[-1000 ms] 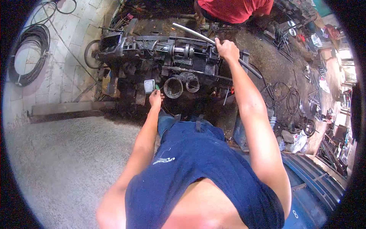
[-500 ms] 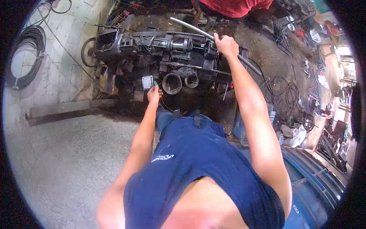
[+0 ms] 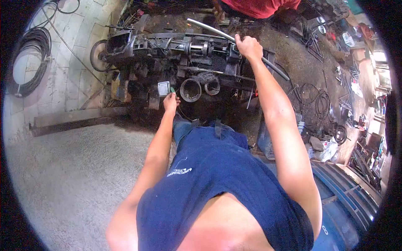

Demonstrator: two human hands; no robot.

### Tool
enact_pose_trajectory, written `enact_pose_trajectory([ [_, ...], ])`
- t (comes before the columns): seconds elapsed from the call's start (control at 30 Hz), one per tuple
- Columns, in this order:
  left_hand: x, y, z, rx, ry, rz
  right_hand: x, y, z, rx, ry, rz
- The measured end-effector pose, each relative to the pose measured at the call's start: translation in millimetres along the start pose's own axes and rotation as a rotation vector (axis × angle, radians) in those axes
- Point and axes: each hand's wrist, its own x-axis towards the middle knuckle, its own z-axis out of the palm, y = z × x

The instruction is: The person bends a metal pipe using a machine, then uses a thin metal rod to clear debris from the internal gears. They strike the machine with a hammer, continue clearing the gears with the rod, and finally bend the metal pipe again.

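My right hand [image 3: 250, 47] is closed around a long grey metal pipe [image 3: 209, 28], which slants from upper left to lower right over the right end of a dark, greasy machine [image 3: 197, 49]. In my left hand [image 3: 171, 103] is the green handle of a small tool with a square, light-grey head [image 3: 163, 89]; its exact kind I cannot tell. This hand is low in front of the machine, left of a round, open-mouthed metal can [image 3: 190, 90]. A smaller can [image 3: 212, 87] stands to the right of that one.
A person in a red shirt [image 3: 261, 7] is beyond the machine. Coiled black cable [image 3: 35, 58] hangs on the left wall. A low ledge [image 3: 79, 118] runs at left. Cables [image 3: 320, 104] and metal scraps lie on the dirty floor at right, near a blue metal panel [image 3: 335, 196].
The whole view has shifted slightly. Both hands keep their holds, with the pipe at nearly the same slant.
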Motion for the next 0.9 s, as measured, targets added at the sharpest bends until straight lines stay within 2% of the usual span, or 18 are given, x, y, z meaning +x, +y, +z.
enact_pose_trajectory([
  [0.23,4.2,-4.3,0.2,-0.010,0.006,0.009,-0.6,6.8,2.4,0.010,0.005,0.012],
  [0.3,6.3,-4.5,0.3,-0.004,0.008,0.010,2.8,9.2,0.6,0.027,-0.063,0.039],
  [0.53,5.9,-10.0,-2.7,-0.022,0.007,0.010,-0.7,3.2,-3.2,0.009,-0.072,0.006],
  [0.63,4.5,-8.6,-0.5,-0.015,0.007,-0.010,-2.2,0.4,-2.4,0.016,-0.012,-0.030],
  [0.9,2.0,-3.9,2.7,-0.028,0.009,0.000,-5.0,2.9,-4.9,0.018,-0.045,0.016],
])
